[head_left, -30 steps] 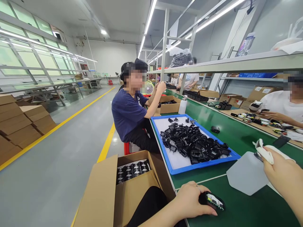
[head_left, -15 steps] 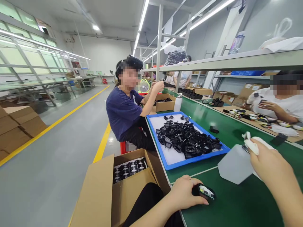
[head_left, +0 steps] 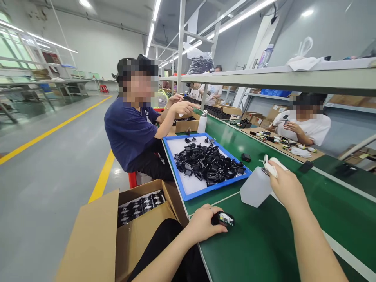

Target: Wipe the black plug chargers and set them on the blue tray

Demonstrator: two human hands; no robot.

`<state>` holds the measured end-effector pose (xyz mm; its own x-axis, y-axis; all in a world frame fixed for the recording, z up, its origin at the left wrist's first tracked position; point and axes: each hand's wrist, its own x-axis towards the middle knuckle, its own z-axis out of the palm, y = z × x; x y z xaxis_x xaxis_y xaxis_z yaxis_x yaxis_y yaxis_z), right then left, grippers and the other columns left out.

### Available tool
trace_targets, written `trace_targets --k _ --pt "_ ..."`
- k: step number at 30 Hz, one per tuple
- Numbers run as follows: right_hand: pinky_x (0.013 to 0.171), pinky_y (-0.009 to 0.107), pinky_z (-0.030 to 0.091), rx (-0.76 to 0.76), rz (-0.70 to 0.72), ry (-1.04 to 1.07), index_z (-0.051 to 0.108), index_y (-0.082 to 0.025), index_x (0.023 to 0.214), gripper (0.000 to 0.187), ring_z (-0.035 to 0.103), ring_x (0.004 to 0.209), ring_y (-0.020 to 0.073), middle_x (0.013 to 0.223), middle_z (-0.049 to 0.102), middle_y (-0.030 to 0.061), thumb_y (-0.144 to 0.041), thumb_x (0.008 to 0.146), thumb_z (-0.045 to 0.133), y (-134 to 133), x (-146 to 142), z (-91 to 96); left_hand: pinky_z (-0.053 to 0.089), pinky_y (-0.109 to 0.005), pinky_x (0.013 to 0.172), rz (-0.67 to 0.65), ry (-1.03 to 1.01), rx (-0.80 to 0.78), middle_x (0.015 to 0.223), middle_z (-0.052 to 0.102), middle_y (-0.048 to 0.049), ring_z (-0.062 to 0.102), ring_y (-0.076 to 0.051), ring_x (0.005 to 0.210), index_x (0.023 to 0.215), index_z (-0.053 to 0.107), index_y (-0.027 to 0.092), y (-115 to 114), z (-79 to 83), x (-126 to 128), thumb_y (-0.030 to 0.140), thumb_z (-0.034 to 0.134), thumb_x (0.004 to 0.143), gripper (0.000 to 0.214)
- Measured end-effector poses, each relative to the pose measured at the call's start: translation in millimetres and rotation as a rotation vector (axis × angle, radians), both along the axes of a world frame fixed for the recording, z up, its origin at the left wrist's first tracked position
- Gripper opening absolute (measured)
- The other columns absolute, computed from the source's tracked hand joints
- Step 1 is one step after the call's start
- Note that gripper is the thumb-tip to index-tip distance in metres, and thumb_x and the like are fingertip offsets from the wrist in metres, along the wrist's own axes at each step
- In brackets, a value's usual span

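My left hand is closed around a small black plug housing, whose open end shows a light-coloured circuit part inside; it rests low at the green tabletop. My right hand grips a white cloth against the metal-topped neck of a translucent white bottle. The bottle appears tilted on the table. Beyond my hands lies a blue-rimmed tray with a heap of black plug adapters. One black adapter lies apart on the table, right of the tray.
A co-worker in dark blue sits beyond the tray, both hands over a cardboard box. Another bottle stands there. On my left is an open carton with packed black parts. Across the table, a person in white handles parts. A shelf spans above.
The view has turned right, so everything sits further left. The co-worker's hands have parted and one reaches out, with a small dark piece above the tray's far edge. My grips look unchanged.
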<state>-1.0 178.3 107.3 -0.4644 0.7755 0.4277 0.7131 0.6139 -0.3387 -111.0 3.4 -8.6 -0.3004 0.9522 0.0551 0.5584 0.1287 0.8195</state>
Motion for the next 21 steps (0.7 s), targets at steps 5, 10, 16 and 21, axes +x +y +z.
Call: trace_targets --k 5,10,16,21 --pt "0.08 0.035 0.041 -0.502 0.016 1.054 0.054 -0.013 0.082 0.019 0.05 0.091 0.0197 0.096 0.056 0.0084 -0.024 0.074 0.041 11 3 -3.6 0.036 -0.026 0.072 0.004 -0.007 0.007 0.08 0.052 0.0003 0.048 -0.015 0.077 0.088 0.054 0.023 0 1.1 1 0.032 0.058 0.059 0.03" --pt "0.075 0.029 0.046 -0.825 0.063 1.544 0.051 -0.014 0.078 0.018 0.054 0.086 0.0118 0.096 0.056 0.0053 -0.011 0.079 0.033 18 7 2.5 0.036 -0.026 0.07 -0.009 0.006 0.011 0.078 0.052 0.0011 0.048 -0.015 0.076 0.088 0.053 0.025 0 3.3 2 0.03 0.055 0.063 0.026" --pt "0.071 0.032 0.048 -0.836 0.091 1.59 0.05 -0.015 0.081 0.017 0.055 0.085 0.0135 0.098 0.056 0.0053 -0.014 0.081 0.033 35 19 -3.9 0.036 -0.026 0.07 0.004 0.031 -0.016 0.079 0.051 0.0008 0.048 -0.015 0.076 0.091 0.052 0.025 1 2.7 3 0.031 0.053 0.064 0.028" --pt "0.067 0.028 0.048 -0.701 -0.112 1.282 0.05 -0.014 0.086 0.017 0.053 0.088 0.0133 0.099 0.055 0.0066 -0.015 0.08 0.034 76 32 -25.7 0.036 -0.027 0.073 -0.001 0.027 -0.019 0.083 0.051 -0.0003 0.048 -0.016 0.079 0.093 0.051 0.025 3 -1.9 1 0.031 0.053 0.064 0.029"
